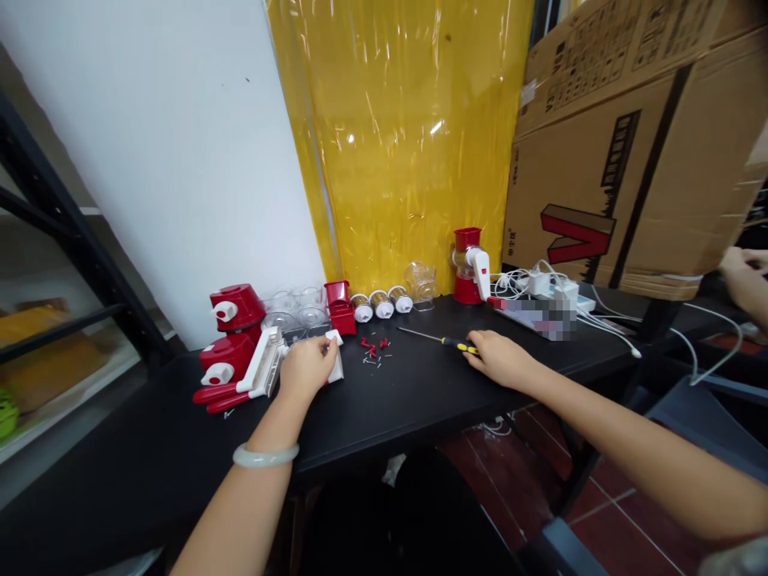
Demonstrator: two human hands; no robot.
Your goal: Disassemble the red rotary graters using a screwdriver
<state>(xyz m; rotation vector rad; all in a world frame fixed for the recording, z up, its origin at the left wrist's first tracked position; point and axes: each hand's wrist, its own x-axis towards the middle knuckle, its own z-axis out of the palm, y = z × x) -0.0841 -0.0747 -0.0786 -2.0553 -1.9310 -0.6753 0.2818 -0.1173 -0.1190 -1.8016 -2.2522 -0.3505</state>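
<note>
My left hand (307, 366) is closed round a white crank handle (337, 373), its fingers hiding most of it. Left of that hand lie more white crank handles (262, 370) with red grips. At the right, my right hand (499, 357) has its fingers on the yellow and black handle of a screwdriver (451, 342), whose blade points left along the table. Between the hands, small red parts (372, 349) and several loose screws (370, 362) are scattered on the black table (396, 408).
Red grater bodies (231, 356), clear plastic cups (309, 300), a red hopper (339, 307) and metal drums (381, 304) line the back. An assembled rotary grater (469, 268) stands near white cables (543, 280), a phone-like slab (522, 316) and a cardboard box (600, 160). Another person's hand (747, 276) shows at far right.
</note>
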